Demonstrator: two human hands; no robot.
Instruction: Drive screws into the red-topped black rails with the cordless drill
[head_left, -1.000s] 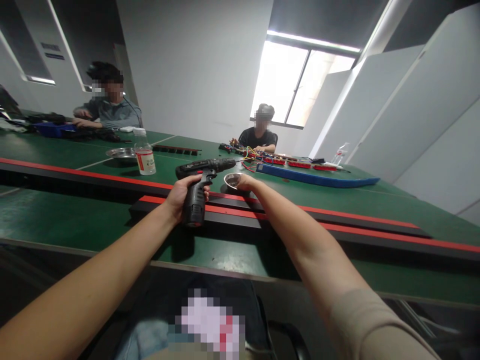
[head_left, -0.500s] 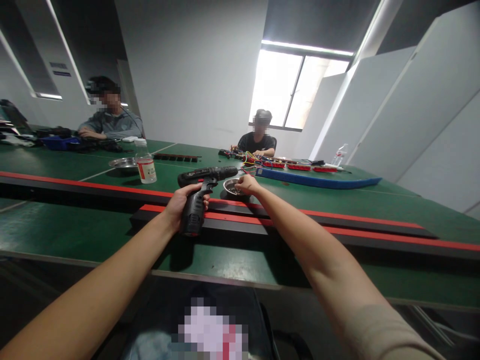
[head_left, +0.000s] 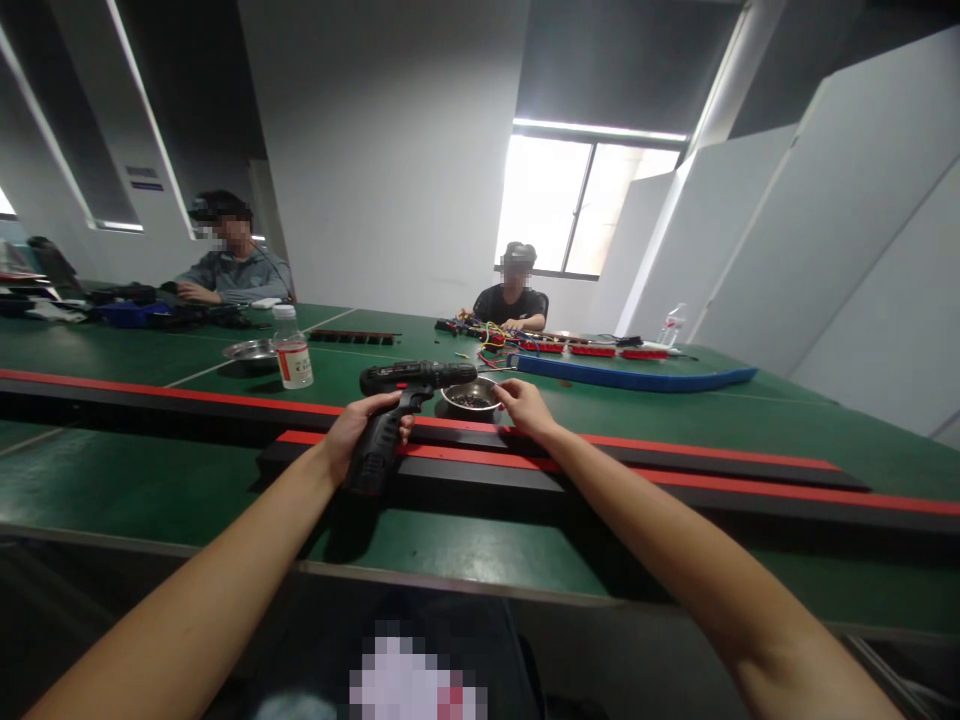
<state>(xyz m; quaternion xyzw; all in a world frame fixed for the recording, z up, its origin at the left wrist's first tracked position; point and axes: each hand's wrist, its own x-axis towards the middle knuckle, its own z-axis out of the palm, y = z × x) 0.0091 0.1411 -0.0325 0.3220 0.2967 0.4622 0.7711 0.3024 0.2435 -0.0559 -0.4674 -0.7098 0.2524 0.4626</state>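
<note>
Gripping the drill point(head_left: 401, 378) by its handle in the left hand point(head_left: 351, 428), over red-topped bars point(head_left: 480, 458). Holding the right hand point(head_left: 528, 408) at the rim of the metal bowl point(head_left: 469, 412), cannot tell whether pinching anything

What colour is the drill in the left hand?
The drill is mostly black; head view shows it.

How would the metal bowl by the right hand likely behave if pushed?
The bowl would probably hold its shape, since it looks like shiny metal. It may slide rather easily, as the table has a smooth sheen. The small dark pieces inside look loose, so they could shift if it tipped.
</note>
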